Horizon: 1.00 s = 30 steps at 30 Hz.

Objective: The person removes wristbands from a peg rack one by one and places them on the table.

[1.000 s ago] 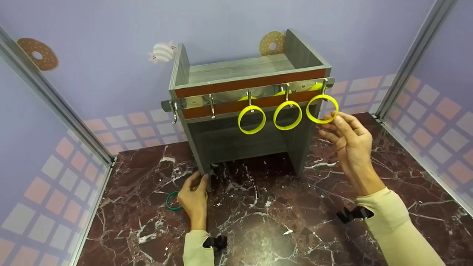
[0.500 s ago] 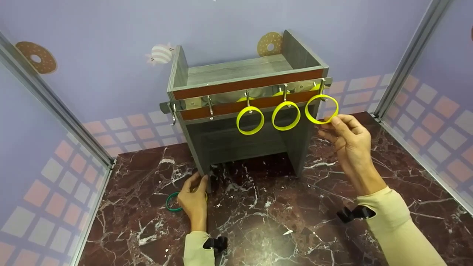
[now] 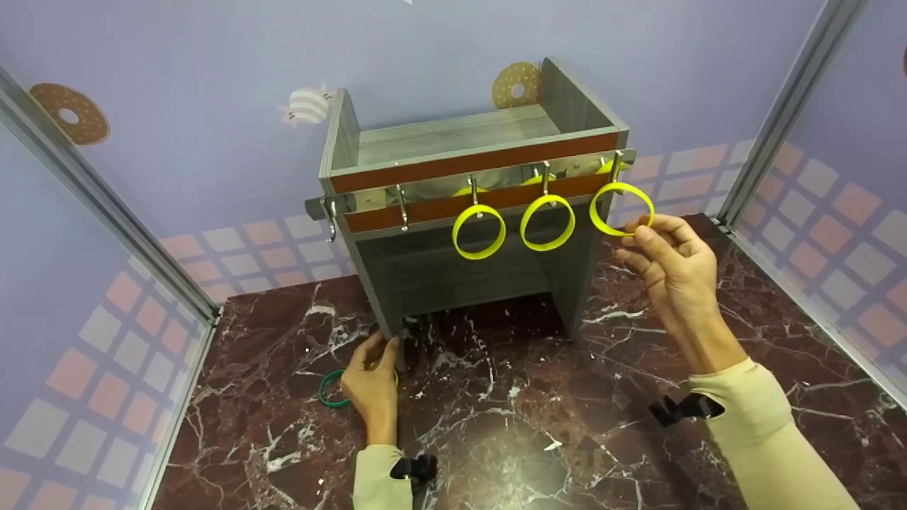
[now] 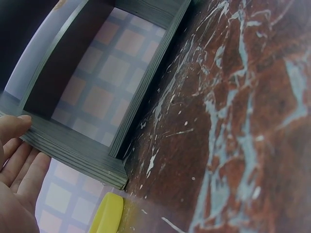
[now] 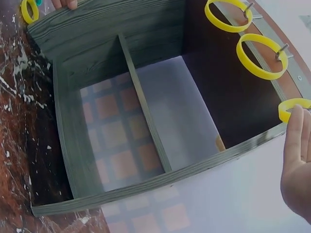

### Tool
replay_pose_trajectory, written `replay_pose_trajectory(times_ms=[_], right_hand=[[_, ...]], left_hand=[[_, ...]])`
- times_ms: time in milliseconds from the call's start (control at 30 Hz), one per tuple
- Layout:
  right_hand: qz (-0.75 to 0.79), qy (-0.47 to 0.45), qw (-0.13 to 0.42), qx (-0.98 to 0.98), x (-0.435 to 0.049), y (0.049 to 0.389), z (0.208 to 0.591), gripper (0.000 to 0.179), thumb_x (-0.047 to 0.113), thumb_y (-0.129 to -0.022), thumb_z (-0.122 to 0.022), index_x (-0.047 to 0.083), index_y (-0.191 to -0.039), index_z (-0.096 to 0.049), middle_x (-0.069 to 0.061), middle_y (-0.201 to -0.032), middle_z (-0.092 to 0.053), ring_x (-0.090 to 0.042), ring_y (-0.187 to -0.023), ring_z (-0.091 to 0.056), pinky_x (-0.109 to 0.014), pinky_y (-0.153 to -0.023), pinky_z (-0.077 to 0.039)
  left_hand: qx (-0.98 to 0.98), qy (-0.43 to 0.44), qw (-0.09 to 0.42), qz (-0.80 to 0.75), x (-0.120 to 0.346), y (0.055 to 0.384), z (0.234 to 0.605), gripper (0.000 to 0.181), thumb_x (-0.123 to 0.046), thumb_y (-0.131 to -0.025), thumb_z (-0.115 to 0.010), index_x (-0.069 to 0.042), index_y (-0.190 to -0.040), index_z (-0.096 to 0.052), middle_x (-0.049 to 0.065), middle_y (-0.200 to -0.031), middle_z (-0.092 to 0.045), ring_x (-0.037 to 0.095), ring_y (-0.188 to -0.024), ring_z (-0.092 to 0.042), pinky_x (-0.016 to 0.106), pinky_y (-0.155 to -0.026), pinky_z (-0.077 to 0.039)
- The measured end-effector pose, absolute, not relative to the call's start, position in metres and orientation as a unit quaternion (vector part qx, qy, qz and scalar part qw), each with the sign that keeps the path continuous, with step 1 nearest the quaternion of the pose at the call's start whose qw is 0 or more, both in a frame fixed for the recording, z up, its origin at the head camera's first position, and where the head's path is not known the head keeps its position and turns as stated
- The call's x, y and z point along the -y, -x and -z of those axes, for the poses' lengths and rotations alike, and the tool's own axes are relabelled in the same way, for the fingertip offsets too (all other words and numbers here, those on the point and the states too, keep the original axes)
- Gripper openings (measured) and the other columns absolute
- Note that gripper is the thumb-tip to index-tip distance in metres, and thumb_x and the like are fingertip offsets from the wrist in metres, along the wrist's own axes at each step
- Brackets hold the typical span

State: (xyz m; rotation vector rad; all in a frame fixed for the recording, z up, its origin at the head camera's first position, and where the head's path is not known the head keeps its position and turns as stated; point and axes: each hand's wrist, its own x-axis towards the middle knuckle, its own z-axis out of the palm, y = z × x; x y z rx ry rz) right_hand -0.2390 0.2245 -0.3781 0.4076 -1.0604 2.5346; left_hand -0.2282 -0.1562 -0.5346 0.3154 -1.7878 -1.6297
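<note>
My right hand (image 3: pixel 677 273) pinches the lower right edge of a yellow ring (image 3: pixel 594 210) between thumb and fingers. This ring is at the rightmost hook of a metal hook rail (image 3: pixel 372 200) on a grey wooden shelf unit (image 3: pixel 460 152). Two more yellow rings hang on neighbouring hooks, a middle ring (image 3: pixel 547 248) and a left ring (image 3: pixel 479 256). Low down, my left hand (image 3: pixel 370 382) grips the front edge of the unit's left side panel (image 4: pixel 73 158), thumb on one face and fingers on the other.
Beside the left hand a green ring (image 3: pixel 333 404) lies on the dark red marbled table (image 3: pixel 496 432). Another yellow ring (image 4: pixel 111 213) is there too, mostly hidden behind the hand in the head view. Two hooks at the rail's left bear no ring. Patterned walls enclose the table.
The right hand and its yellow ring have shifted slightly to the right, and the ring has turned a little. My left hand stays on the panel.
</note>
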Motion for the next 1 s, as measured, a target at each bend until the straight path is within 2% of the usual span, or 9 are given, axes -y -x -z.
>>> replay_pose_trajectory(times_ms=[167,333,533,800,1000], right_hand=[[-0.868,-0.108,0.228,0.427,-0.224,0.241,0.377,0.008,-0.011,-0.097,-0.071,-0.010,-0.105,-0.071,-0.022,-0.098,-0.075,-0.026,-0.081,-0.076,-0.035,-0.073,-0.065],[-0.846,-0.071,0.258,0.461,-0.224,0.243,0.377,0.012,-0.009,-0.096,-0.073,-0.013,-0.108,-0.073,-0.022,-0.099,-0.075,-0.028,-0.087,-0.077,-0.036,-0.077,-0.065],[-0.859,-0.064,0.259,0.437,-0.223,0.241,0.372,0.016,-0.010,-0.095,-0.074,-0.017,-0.110,-0.072,-0.026,-0.100,-0.075,-0.032,-0.090,-0.077,-0.039,-0.081,-0.064],[-0.876,-0.076,0.257,0.402,-0.222,0.237,0.361,0.015,-0.011,-0.095,-0.073,-0.018,-0.108,-0.070,-0.027,-0.097,-0.074,-0.031,-0.085,-0.076,-0.038,-0.080,-0.065],[-0.886,-0.088,0.250,0.381,-0.223,0.232,0.355,0.015,-0.012,-0.095,-0.072,-0.019,-0.108,-0.069,-0.028,-0.099,-0.073,-0.031,-0.085,-0.076,-0.037,-0.079,-0.065]], left_hand=[[0.688,-0.125,0.342,0.627,0.156,0.228,0.535,0.024,-0.010,-0.090,-0.088,-0.003,-0.112,-0.082,0.016,-0.102,-0.079,0.032,-0.089,-0.077,0.019,-0.072,-0.059],[0.693,-0.131,0.339,0.622,0.156,0.228,0.535,0.023,-0.012,-0.091,-0.088,-0.004,-0.112,-0.082,0.015,-0.103,-0.079,0.033,-0.090,-0.077,0.018,-0.071,-0.058],[0.695,-0.129,0.346,0.617,0.155,0.229,0.535,0.024,-0.011,-0.090,-0.089,-0.004,-0.112,-0.082,0.018,-0.102,-0.078,0.035,-0.090,-0.076,0.015,-0.071,-0.057],[0.686,-0.118,0.350,0.626,0.155,0.229,0.536,0.024,-0.010,-0.090,-0.088,-0.002,-0.112,-0.082,0.019,-0.103,-0.078,0.035,-0.092,-0.076,0.016,-0.074,-0.058],[0.691,-0.126,0.345,0.623,0.156,0.230,0.537,0.023,-0.011,-0.090,-0.089,-0.004,-0.111,-0.082,0.019,-0.103,-0.078,0.035,-0.090,-0.076,0.017,-0.071,-0.058]])
